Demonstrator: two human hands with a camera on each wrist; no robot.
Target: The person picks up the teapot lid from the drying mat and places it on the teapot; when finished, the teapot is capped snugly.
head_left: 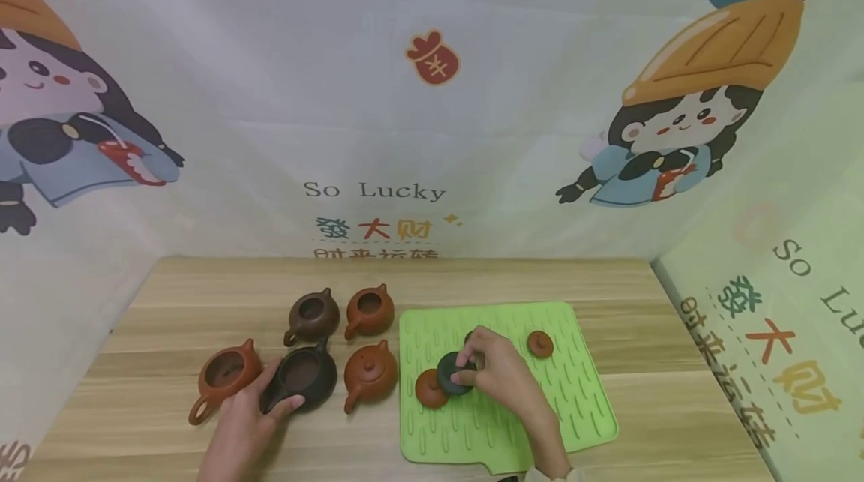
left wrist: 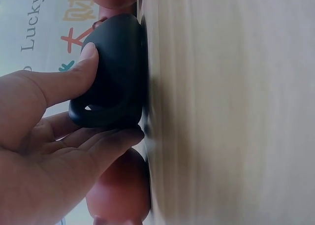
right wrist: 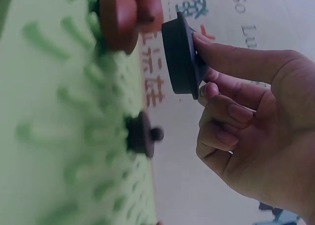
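Note:
In the head view my left hand (head_left: 243,418) grips a black teapot (head_left: 322,381) near its handle. The teapot has no lid on, and its spout points away from me. The left wrist view shows the thumb on its side and the fingers (left wrist: 120,144) by the handle and base. My right hand (head_left: 502,369) pinches a black lid (right wrist: 177,57) by its knob, raised above the green mat (head_left: 550,407). Below it on the mat sits a reddish-brown lid (head_left: 429,393), partly overlapped by the black one in the head view.
Beside the black teapot stand a lidless red-brown teapot (head_left: 248,371), a dark brown one (head_left: 328,315), an orange-brown one (head_left: 382,313) and a lidded one (head_left: 381,384). Another reddish lid (head_left: 540,345) and a dark brown lid (right wrist: 143,136) lie on the mat. A printed cloth hangs behind the table.

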